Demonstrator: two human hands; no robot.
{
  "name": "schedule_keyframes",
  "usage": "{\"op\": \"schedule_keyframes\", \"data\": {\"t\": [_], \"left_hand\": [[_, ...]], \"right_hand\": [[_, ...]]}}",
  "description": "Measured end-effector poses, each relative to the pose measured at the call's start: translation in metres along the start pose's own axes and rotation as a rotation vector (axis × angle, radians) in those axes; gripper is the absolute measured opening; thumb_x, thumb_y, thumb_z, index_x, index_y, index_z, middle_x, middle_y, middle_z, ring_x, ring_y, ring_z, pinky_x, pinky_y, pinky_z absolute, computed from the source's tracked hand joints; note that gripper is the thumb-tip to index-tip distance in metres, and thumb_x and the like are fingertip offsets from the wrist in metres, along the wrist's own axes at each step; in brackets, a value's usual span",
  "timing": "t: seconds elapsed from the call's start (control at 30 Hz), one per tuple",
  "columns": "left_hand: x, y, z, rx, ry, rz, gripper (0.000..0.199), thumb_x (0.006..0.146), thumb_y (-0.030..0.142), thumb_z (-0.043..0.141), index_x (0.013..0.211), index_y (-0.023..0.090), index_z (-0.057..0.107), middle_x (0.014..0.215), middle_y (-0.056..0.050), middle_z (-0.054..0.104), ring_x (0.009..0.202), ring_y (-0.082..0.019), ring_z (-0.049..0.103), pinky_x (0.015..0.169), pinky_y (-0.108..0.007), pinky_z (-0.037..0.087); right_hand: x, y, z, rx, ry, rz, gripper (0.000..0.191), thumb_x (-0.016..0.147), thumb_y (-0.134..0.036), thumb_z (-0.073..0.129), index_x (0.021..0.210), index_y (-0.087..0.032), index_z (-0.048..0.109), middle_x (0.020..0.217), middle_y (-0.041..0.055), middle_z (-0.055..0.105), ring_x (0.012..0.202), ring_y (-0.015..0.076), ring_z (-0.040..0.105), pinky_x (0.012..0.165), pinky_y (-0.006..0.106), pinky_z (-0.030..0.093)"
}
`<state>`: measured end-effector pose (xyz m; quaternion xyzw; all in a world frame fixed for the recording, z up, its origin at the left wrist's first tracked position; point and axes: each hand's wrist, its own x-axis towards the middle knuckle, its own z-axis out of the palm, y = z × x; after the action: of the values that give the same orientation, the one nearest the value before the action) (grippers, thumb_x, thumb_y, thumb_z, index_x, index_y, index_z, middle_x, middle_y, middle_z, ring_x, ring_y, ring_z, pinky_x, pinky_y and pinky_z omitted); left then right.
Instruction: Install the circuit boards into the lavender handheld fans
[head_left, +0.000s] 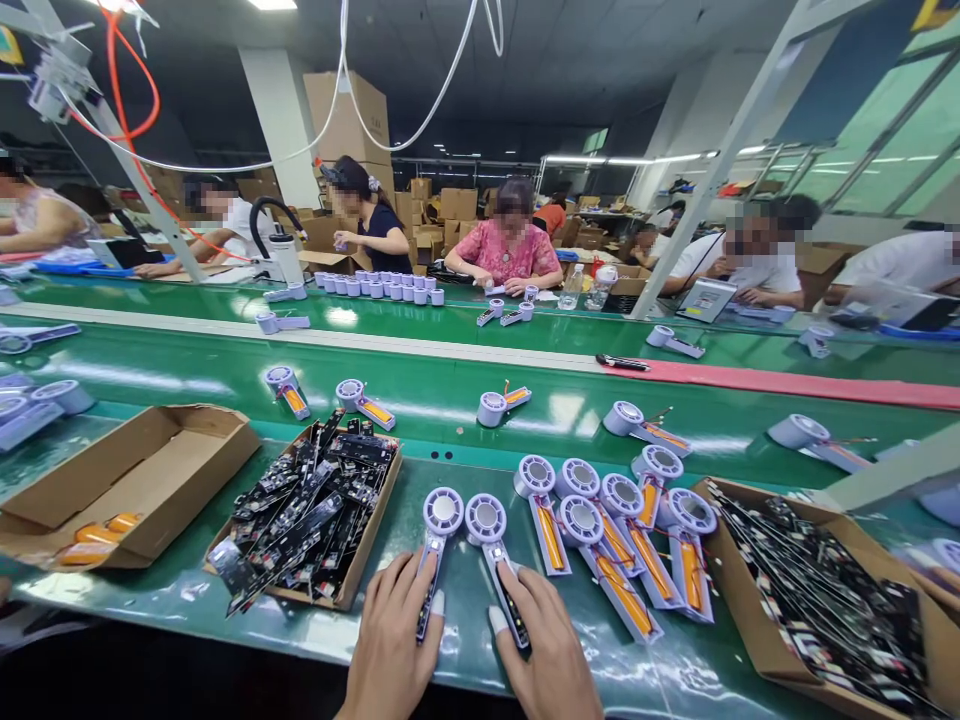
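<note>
My left hand (394, 625) is closed around the handle of a lavender handheld fan (443, 511), thumb on one side and fingers on the other. My right hand (547, 635) grips a second handheld fan (486, 519) the same way. Both fans lie on the green bench, round heads pointing away from me and almost touching. A black circuit board shows in each handle, partly hidden by my fingers. White covers sit on both thumb tips. Right of my right hand lies a cluster of open fans (581, 519) with orange batteries in their handles.
A cardboard box of black circuit boards (315, 510) stands at left, beside a box holding a few orange batteries (94, 540). Another box of wired boards (832, 590) is at right. Spaced fans (493, 407) lie on the green conveyor (420, 400). Several co-workers sit opposite.
</note>
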<state>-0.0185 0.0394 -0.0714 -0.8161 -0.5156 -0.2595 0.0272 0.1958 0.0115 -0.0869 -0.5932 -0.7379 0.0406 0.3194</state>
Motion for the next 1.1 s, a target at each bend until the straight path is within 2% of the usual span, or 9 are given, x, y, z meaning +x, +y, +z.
{"op": "schedule_keyframes", "data": {"t": [0.2, 0.4, 0.57, 0.73, 1.1], "left_hand": [[-0.004, 0.003, 0.011, 0.018, 0.069, -0.063, 0.047, 0.086, 0.016, 0.054, 0.134, 0.019, 0.051, 0.126, -0.007, 0.066, 0.118, -0.028, 0.057, 0.095, -0.041, 0.047], [0.000, 0.008, 0.005, 0.022, 0.112, -0.080, 0.040, 0.088, 0.020, 0.054, 0.129, 0.019, 0.057, 0.120, -0.007, 0.070, 0.113, -0.027, 0.061, 0.091, -0.041, 0.050], [0.001, 0.008, 0.004, 0.005, 0.121, -0.084, 0.039, 0.088, 0.022, 0.054, 0.128, 0.019, 0.058, 0.119, -0.007, 0.071, 0.112, -0.028, 0.062, 0.089, -0.041, 0.051], [0.001, 0.007, 0.007, -0.012, 0.113, -0.103, 0.040, 0.088, 0.021, 0.055, 0.128, 0.020, 0.058, 0.120, -0.006, 0.070, 0.114, -0.028, 0.061, 0.091, -0.042, 0.050], [0.003, 0.010, 0.003, 0.004, 0.113, -0.093, 0.040, 0.088, 0.021, 0.055, 0.127, 0.019, 0.058, 0.119, -0.007, 0.070, 0.113, -0.027, 0.061, 0.091, -0.040, 0.049]], "right_hand": [[-0.004, 0.010, 0.008, -0.013, 0.010, -0.032, 0.055, 0.087, -0.019, 0.050, 0.141, -0.027, 0.044, 0.124, 0.0094, 0.061, 0.114, 0.0274, 0.059, 0.090, 0.042, 0.055], [-0.003, 0.008, 0.010, -0.009, 0.037, -0.036, 0.053, 0.087, -0.019, 0.051, 0.140, -0.027, 0.045, 0.123, 0.0085, 0.062, 0.113, 0.0268, 0.060, 0.091, 0.041, 0.055], [-0.002, 0.003, 0.010, 0.042, 0.092, 0.040, 0.046, 0.090, -0.022, 0.047, 0.136, -0.029, 0.050, 0.122, 0.0078, 0.061, 0.114, 0.0268, 0.058, 0.093, 0.042, 0.053], [-0.003, 0.009, 0.012, 0.013, 0.037, -0.021, 0.051, 0.089, -0.021, 0.050, 0.139, -0.028, 0.046, 0.123, 0.0084, 0.061, 0.113, 0.0268, 0.059, 0.090, 0.042, 0.055], [-0.005, 0.009, 0.011, 0.009, 0.015, -0.017, 0.052, 0.088, -0.019, 0.051, 0.140, -0.027, 0.045, 0.124, 0.0087, 0.060, 0.114, 0.0268, 0.057, 0.092, 0.043, 0.054]]}}
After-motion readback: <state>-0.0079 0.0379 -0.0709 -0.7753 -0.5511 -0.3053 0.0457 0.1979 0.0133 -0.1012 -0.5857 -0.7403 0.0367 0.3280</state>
